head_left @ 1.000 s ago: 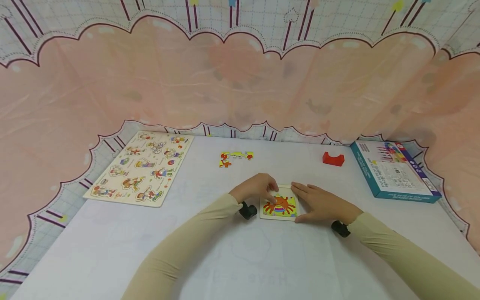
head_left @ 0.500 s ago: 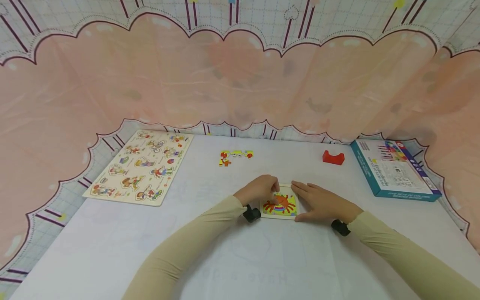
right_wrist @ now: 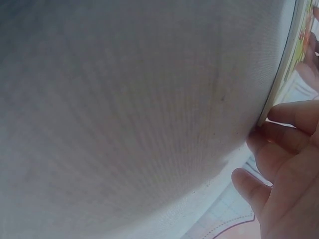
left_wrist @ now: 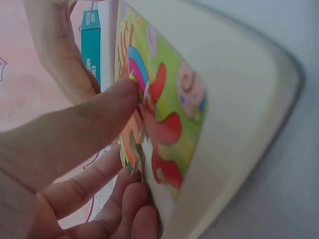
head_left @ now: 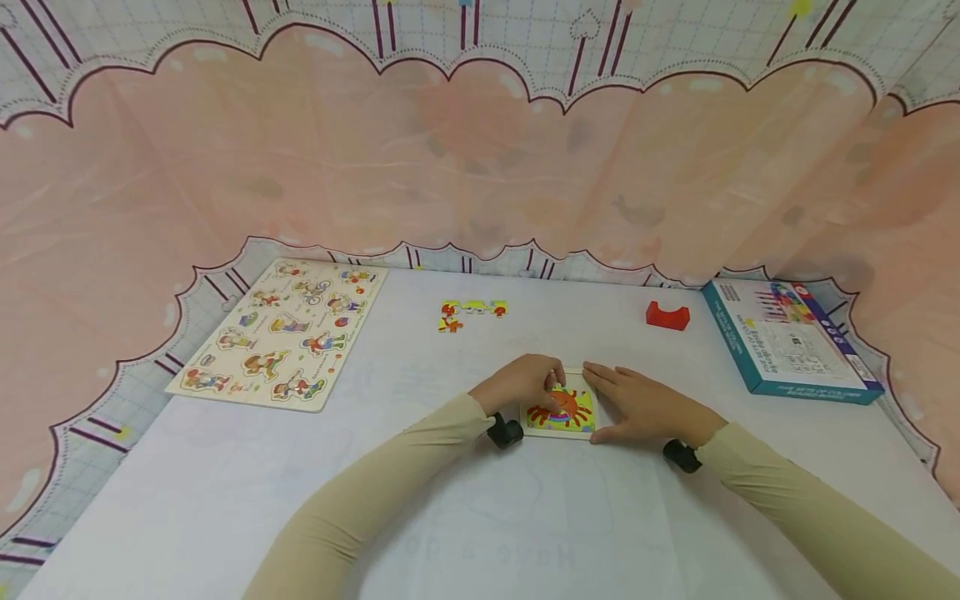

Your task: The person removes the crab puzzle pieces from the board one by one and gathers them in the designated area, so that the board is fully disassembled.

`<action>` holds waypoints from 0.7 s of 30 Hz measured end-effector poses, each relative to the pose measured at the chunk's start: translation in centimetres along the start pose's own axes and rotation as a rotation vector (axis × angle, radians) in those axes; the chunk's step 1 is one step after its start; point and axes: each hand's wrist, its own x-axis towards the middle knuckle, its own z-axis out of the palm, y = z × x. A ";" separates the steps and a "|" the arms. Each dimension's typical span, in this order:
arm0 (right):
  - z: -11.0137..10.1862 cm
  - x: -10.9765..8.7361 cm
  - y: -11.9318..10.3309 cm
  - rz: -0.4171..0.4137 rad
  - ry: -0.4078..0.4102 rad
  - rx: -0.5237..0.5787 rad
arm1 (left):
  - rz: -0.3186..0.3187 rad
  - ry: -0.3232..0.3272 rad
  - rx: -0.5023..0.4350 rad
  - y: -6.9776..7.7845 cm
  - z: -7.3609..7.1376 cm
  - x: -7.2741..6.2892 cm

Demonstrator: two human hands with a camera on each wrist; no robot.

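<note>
A small framed jigsaw puzzle (head_left: pixel 561 433) with a red-orange crab picture on yellow-green lies on the white table. My left hand (head_left: pixel 519 383) is over its upper left part. In the left wrist view, the thumb (left_wrist: pixel 112 102) and fingers of that hand pinch a jigsaw piece (left_wrist: pixel 133 149), tilted up beside a bare pale patch of the board. My right hand (head_left: pixel 648 407) rests along the frame's right side, fingers stretched to the top corner and thumb at the bottom one. In the right wrist view its fingertips (right_wrist: pixel 274 113) touch the frame's edge (right_wrist: pixel 279 82).
Several loose jigsaw pieces (head_left: pixel 472 310) lie farther back. A large wooden puzzle board (head_left: pixel 288 333) with children figures is at the left. A red notched block (head_left: pixel 667 316) and a teal-sided box (head_left: pixel 795 342) stand at the right. A patterned cloth (head_left: pixel 480 167) hangs behind.
My left hand has shifted slightly right over the puzzle, its fingers bending more. The right hand stays in place at the frame.
</note>
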 end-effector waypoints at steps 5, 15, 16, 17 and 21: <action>0.1 0.0 0.0 -0.002 0.003 -0.006 | 0.008 0.005 0.040 0.3 0.2 0.0; 0.1 -0.1 0.0 0.014 -0.006 -0.001 | -0.020 0.023 0.054 0.7 0.3 -0.3; 0.1 -0.1 -0.1 0.015 -0.007 0.000 | -0.018 0.023 0.054 0.7 0.3 -0.3; 0.0 -0.1 0.0 0.016 -0.006 0.002 | -0.016 0.022 0.051 0.7 0.3 -0.3; 0.0 -0.1 0.0 0.001 0.002 -0.005 | -0.001 0.016 0.045 0.7 0.2 -0.4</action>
